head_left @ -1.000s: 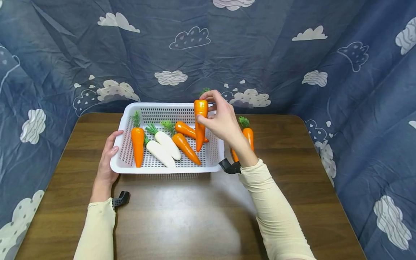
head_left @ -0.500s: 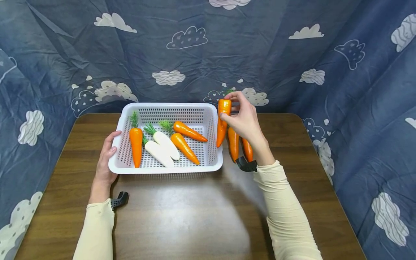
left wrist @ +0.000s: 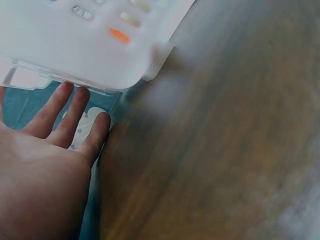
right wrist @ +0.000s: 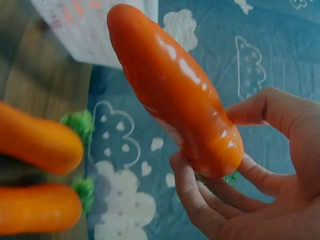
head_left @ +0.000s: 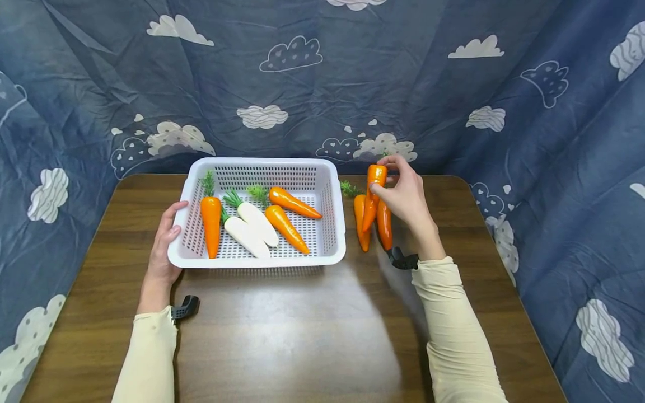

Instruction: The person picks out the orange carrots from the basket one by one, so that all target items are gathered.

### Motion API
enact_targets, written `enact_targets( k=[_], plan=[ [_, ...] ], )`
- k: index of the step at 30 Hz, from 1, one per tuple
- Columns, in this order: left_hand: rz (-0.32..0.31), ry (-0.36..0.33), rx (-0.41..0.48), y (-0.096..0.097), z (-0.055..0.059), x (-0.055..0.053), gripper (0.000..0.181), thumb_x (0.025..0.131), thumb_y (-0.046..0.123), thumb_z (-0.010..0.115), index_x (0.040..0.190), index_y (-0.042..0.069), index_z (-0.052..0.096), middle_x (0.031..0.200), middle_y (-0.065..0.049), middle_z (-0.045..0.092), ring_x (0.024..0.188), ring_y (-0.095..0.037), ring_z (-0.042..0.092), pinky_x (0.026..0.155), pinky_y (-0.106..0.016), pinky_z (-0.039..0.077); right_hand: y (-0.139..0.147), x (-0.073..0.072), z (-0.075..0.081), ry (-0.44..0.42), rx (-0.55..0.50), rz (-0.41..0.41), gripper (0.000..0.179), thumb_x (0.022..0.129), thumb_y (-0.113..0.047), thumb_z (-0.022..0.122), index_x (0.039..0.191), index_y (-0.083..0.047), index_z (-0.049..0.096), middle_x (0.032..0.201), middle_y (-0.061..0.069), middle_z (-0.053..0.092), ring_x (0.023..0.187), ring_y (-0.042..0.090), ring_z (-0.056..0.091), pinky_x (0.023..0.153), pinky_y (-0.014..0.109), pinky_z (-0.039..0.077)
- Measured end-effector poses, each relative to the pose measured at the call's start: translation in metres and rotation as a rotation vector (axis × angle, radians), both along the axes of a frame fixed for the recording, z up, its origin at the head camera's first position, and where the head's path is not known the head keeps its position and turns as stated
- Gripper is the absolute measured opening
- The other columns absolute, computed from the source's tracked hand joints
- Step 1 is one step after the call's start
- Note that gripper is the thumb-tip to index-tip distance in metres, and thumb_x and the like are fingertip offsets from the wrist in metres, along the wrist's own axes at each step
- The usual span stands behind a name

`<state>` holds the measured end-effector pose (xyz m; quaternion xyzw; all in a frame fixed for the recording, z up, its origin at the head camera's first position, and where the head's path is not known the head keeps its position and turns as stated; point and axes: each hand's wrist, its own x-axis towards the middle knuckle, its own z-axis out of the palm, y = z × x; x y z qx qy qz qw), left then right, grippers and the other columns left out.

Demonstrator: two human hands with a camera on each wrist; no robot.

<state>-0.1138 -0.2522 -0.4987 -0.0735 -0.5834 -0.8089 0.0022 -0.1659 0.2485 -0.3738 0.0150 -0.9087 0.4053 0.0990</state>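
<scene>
Cloud-printed cloth (head_left: pixel 383 84) backs a wooden table (head_left: pixel 282 330) bearing carrots (head_left: pixel 359 215).

Basket (head_left: pixel 257 263): smooth, perforated plastic. Held carrot (right wrist: pixel 170 90): glossy, smooth, plastic-like skin. White radishes (head_left: pixel 258 224): smooth, lower sheen. Worktop (head_left: pixel 287 336): wood-grain surface with a satin sheen. Backdrop (head_left: pixel 393 78): creased, matt cloth. Sleeves (head_left: pixel 458 324): matt, wrinkled cloth.

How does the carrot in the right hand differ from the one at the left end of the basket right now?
The held carrot is pinched in the right hand, outside the basket; the leftmost carrot lies inside it. The held carrot's green top is mostly hidden by the hand, while the leftmost carrot's leaves show plainly. Both are orange, with tapered tips pointing toward the person in the head view.
</scene>
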Motion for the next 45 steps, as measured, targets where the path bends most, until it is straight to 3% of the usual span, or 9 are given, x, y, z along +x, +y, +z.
enact_targets(
  k=[8, 15, 21, 30, 38, 45],
  plan=[
    [0.009, 0.004, -0.005, -0.001, -0.001, 0.001, 0.056, 0.102, 0.026, 0.041, 0.158, 0.019, 0.041, 0.166, -0.005, 0.026, 0.136, -0.033, 0.038, 0.099, -0.031, 0.055, 0.025, 0.001, -0.012, -0.022, 0.018, -0.024, 0.047, 0.088, -0.015, 0.076, 0.131, -0.008, 0.058, 0.130, 0.019, 0.069, 0.106, 0.039, 0.072, 0.095, 0.053, 0.056],
    [0.005, 0.008, 0.000, -0.002, -0.002, 0.000, 0.056, 0.102, 0.026, 0.041, 0.158, 0.018, 0.040, 0.166, -0.005, 0.027, 0.136, -0.033, 0.038, 0.100, -0.031, 0.054, 0.049, -0.002, -0.026, -0.080, 0.101, -0.034, 0.047, 0.090, -0.016, 0.075, 0.132, -0.006, 0.057, 0.132, 0.021, 0.068, 0.101, 0.040, 0.069, 0.089, 0.048, 0.053],
    [-0.002, -0.001, 0.001, -0.002, -0.002, 0.000, 0.056, 0.102, 0.026, 0.041, 0.158, 0.019, 0.040, 0.166, -0.005, 0.027, 0.135, -0.032, 0.039, 0.098, -0.031, 0.055, 0.067, -0.004, -0.040, -0.137, 0.166, -0.003, 0.047, 0.090, -0.014, 0.075, 0.133, -0.004, 0.056, 0.131, 0.025, 0.066, 0.097, 0.038, 0.065, 0.083, 0.042, 0.049],
    [0.000, -0.003, 0.006, -0.002, -0.002, 0.001, 0.056, 0.102, 0.025, 0.041, 0.158, 0.019, 0.040, 0.166, -0.005, 0.027, 0.135, -0.032, 0.039, 0.099, -0.030, 0.055, 0.080, -0.008, -0.064, -0.202, 0.209, 0.053, 0.049, 0.090, -0.012, 0.075, 0.134, -0.004, 0.055, 0.134, 0.026, 0.063, 0.096, 0.039, 0.064, 0.081, 0.042, 0.048],
    [0.006, -0.018, -0.003, -0.001, -0.003, -0.001, 0.055, 0.102, 0.026, 0.041, 0.157, 0.021, 0.041, 0.166, -0.004, 0.027, 0.135, -0.033, 0.038, 0.098, -0.031, 0.056, 0.084, -0.009, -0.082, -0.281, 0.192, 0.063, 0.050, 0.095, -0.013, 0.075, 0.139, -0.003, 0.054, 0.141, 0.028, 0.059, 0.111, 0.045, 0.066, 0.097, 0.057, 0.055],
    [0.016, -0.028, -0.015, -0.001, -0.001, -0.001, 0.055, 0.102, 0.027, 0.042, 0.157, 0.021, 0.042, 0.166, -0.004, 0.027, 0.135, -0.033, 0.039, 0.097, -0.031, 0.057, 0.083, -0.008, -0.088, -0.251, 0.163, 0.058, 0.050, 0.097, -0.011, 0.074, 0.143, -0.002, 0.055, 0.146, 0.029, 0.057, 0.115, 0.050, 0.067, 0.101, 0.060, 0.054]
  ],
)
